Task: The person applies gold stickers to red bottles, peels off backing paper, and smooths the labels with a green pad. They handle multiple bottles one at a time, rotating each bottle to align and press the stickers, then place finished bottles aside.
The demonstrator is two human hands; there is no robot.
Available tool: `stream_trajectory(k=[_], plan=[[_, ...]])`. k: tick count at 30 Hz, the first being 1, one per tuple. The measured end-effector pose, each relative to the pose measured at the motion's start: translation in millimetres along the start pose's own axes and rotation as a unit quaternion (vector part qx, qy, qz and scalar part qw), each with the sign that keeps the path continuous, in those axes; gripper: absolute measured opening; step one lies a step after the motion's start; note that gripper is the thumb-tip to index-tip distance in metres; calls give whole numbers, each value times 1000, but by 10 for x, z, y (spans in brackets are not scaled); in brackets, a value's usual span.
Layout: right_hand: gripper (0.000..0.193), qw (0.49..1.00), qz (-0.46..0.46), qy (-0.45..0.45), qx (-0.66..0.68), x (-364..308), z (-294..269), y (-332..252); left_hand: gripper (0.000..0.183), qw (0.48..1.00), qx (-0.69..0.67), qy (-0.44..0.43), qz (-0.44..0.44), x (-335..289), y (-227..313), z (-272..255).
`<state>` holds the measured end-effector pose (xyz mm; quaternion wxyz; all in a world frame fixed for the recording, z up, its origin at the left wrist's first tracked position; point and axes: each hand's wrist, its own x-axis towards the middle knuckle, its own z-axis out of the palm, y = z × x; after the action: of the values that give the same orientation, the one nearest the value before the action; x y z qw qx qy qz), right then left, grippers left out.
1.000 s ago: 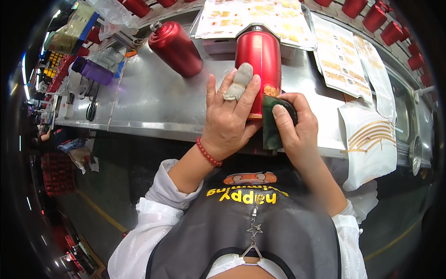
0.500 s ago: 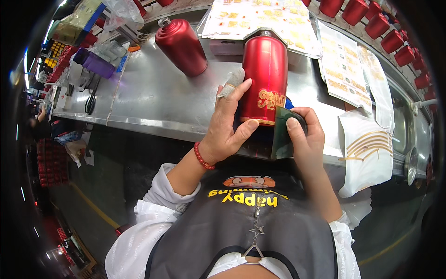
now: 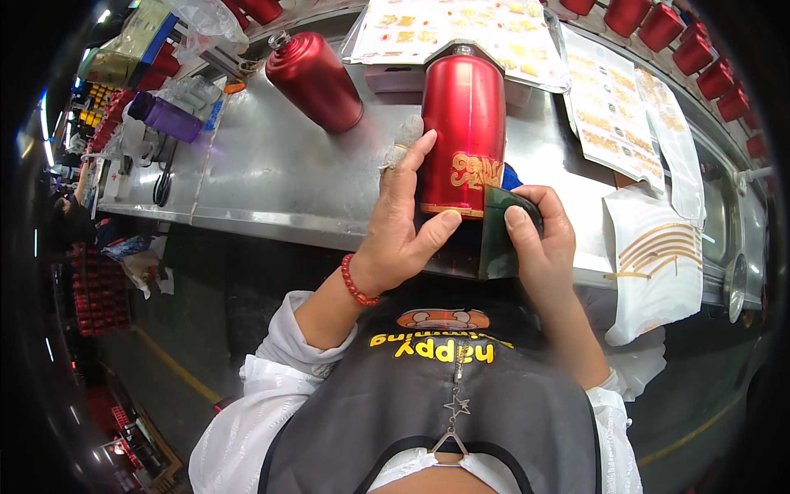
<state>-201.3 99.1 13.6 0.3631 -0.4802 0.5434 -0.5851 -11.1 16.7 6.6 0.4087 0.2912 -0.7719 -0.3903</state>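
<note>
A glossy red bottle point(image 3: 465, 107) lies in front of me at the bench's near edge, its neck away from me in a dark holder. Gold raised lettering decorates its side near the base. My left hand point(image 3: 401, 221) grips the bottle's left side, thumb by the base; a grey cover wraps one finger. Between the thumb and fingers of my right hand point(image 3: 543, 226) is a flat dark green scraper point(image 3: 497, 239). The scraper's edge meets the bottle's right side beside the lettering. A blue thing, mostly hidden, shows behind the scraper.
Another red bottle point(image 3: 317, 82) stands on the metal bench point(image 3: 271, 177) at left. Sheets of gold decals point(image 3: 613, 115) lie at the back and right. A white backing sheet with gold strips point(image 3: 654, 288) hangs over the right edge. A purple bottle point(image 3: 171, 119) lies far left.
The view has shifted slightly. Both hands, the bottle and the scraper keep nearly the same places relative to one another.
</note>
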Motion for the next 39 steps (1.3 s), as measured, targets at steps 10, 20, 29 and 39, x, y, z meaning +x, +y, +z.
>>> stream_trajectory(k=[10,20,29,39], plan=[[15,1000,-13,-1,-19,1,-3,-13,79,980,-179,35,-83,33,16,46],[15,1000,-17,4,-9,3,21,8,89,993,111,32,-6,99,103,137],[18,992,-67,-16,-104,47,152,-248,87,961,266,-1,80,-49,173,3],[15,997,-16,1,-76,41,93,-155,66,985,135,-22,104,29,-27,-105]])
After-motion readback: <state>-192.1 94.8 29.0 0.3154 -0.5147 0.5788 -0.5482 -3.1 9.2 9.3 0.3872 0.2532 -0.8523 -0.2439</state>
